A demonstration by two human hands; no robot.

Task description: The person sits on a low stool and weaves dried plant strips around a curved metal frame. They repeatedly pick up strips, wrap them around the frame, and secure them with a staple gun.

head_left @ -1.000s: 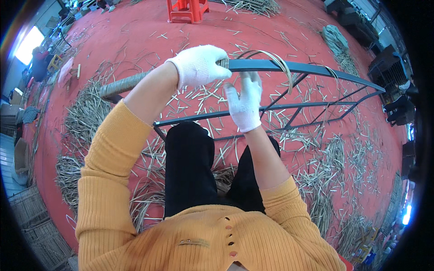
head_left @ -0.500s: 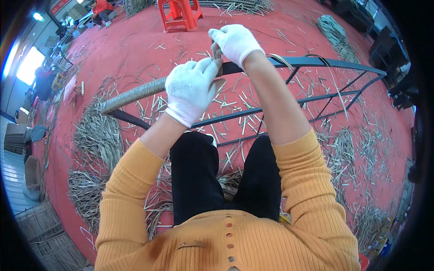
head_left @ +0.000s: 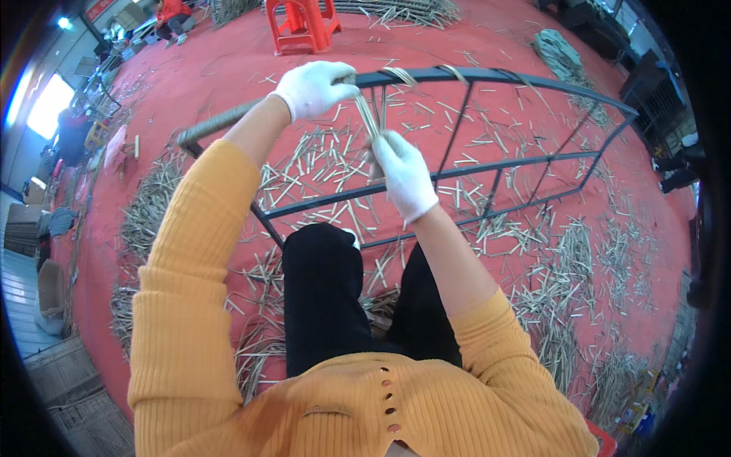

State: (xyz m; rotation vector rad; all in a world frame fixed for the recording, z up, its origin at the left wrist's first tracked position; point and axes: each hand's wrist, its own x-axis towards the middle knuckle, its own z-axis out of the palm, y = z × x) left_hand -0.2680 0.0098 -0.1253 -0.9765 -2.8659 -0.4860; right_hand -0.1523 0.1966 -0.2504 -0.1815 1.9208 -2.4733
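Note:
A dark metal frame [head_left: 509,163] with thin crossbars lies across in front of my knees. Woven strands wrap its top bar on the left, forming a ribbed covering [head_left: 221,122]; farther right the bar is bare, with a few loose loops [head_left: 400,75] over it. My left hand [head_left: 316,90], in a white glove, is closed round the bar at the end of the wrapping. Below the bar, my gloved right hand [head_left: 400,169] grips flat pale strands [head_left: 367,116], which run taut down from the bar beside my left fingers.
Cut straw-like pieces litter the red floor [head_left: 472,305]. Heaps of strands [head_left: 152,209] lie at the left, more [head_left: 567,266] at the right. A red plastic stool [head_left: 301,27] stands beyond the frame. Far left, a person in red [head_left: 173,15] crouches.
My right hand has come down from above the bar to below it, drawing the strands with it. My left hand has moved up onto the bar, and the frame has shifted slightly.

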